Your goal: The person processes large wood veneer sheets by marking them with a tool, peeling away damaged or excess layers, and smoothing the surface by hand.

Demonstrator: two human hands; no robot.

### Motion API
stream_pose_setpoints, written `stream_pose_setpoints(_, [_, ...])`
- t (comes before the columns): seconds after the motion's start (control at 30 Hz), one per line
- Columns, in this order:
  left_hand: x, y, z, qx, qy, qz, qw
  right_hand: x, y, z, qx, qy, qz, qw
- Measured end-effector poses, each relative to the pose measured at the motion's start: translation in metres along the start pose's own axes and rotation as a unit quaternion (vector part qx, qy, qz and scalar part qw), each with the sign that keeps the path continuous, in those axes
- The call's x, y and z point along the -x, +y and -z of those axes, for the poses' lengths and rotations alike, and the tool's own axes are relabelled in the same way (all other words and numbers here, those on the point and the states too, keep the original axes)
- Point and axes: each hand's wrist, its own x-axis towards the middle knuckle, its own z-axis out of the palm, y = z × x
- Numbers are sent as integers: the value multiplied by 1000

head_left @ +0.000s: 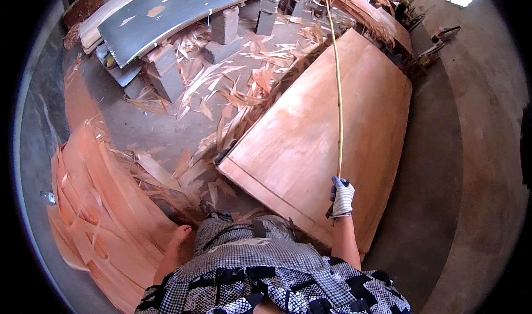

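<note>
My right hand [342,197], in a white-and-grey striped glove, is closed round the near end of a long, thin bamboo pole [338,98]. From there the pole stretches away over a stack of reddish-brown wood veneer sheets [310,131], its far end near the top of the view. Bare and loosely curled, my left hand [182,233] hangs low beside my body. It is nearest to a heap of orange-brown veneer [105,214] on the left, and nothing shows in its fingers.
Torn veneer strips [244,101] litter the floor between the stack and a dark board [183,15] raised on grey blocks [225,26]. Another veneer pile [366,12] lies at the far end. A bicycle-like frame [438,45] stands by the right wall.
</note>
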Motion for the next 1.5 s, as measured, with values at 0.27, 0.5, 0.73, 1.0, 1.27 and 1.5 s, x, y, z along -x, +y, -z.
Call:
stream_pose_setpoints(0.27, [-60, -5, 161, 67, 72, -69, 993, 78, -67, -221, -54, -133, 61, 988])
stream_pose_setpoints(0.5, [-140, 123, 270, 124, 52, -187, 973, 84, -107, -390, -58, -163, 50, 984])
stream_pose_setpoints(0.73, [-219, 236, 408, 311, -94, -316, 892, 120, -128, -643, 151, -216, 267, 927])
stream_pose_setpoints(1.0, [-262, 239, 565, 297, -78, -109, 946, 198, -130, -786, 198, -463, 292, 813])
stream_pose_setpoints(1.27, [-348, 280, 616, 283, -128, -122, 943, 149, -91, -703, 158, -215, 91, 960])
stream_pose_setpoints(1.5, [-452, 309, 641, 202, -62, -111, 971, 125, -20, -577, 230, 27, -19, 973])
